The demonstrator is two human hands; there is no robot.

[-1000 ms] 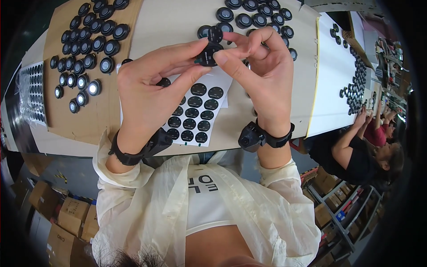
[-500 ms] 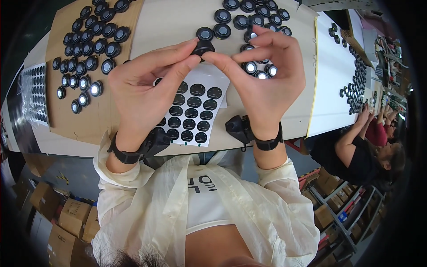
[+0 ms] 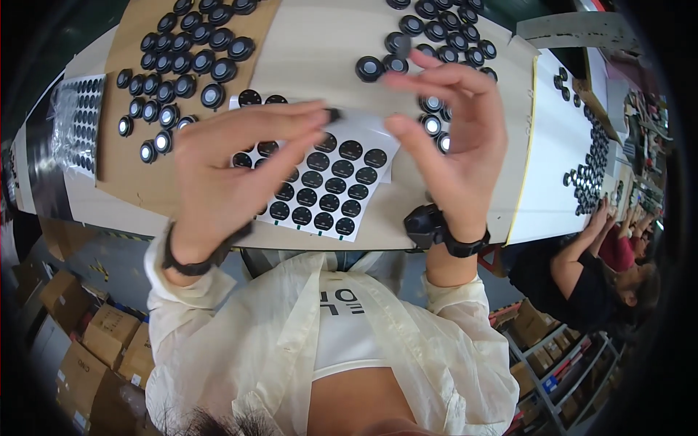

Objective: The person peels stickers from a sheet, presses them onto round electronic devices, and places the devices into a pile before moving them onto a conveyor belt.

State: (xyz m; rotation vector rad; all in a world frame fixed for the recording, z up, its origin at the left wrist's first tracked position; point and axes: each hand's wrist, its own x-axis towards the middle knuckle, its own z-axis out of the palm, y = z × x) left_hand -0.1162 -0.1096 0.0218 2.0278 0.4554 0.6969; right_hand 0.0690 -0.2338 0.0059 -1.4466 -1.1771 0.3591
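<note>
My left hand [image 3: 236, 156] pinches a small round black piece [image 3: 334, 115], seen nearly edge-on and blurred, between thumb and fingertips. My right hand [image 3: 465, 142] is raised a little to its right, thumb and fingers spread. A dark round label-like disc [image 3: 398, 45] clings to one of its fingertips; motion blurs its outline. Below the hands lies a white sheet [image 3: 318, 190] of black rounded dial labels, partly covered by my left hand. Both wrists wear black straps with a dark module; the right module [image 3: 424, 226] shows clearly.
Several black round pieces with pale centres [image 3: 212, 95] sit on brown cardboard at left; a similar group [image 3: 451, 54] stands at far right. A plastic-wrapped label sheet [image 3: 78, 123] lies far left. On the white table [image 3: 542, 160] at right are more such pieces, with a person in black [image 3: 563, 269] alongside.
My hands have come apart. The right thumb has left the black piece, which stays in my left hand. The table has shifted rightward in view.
</note>
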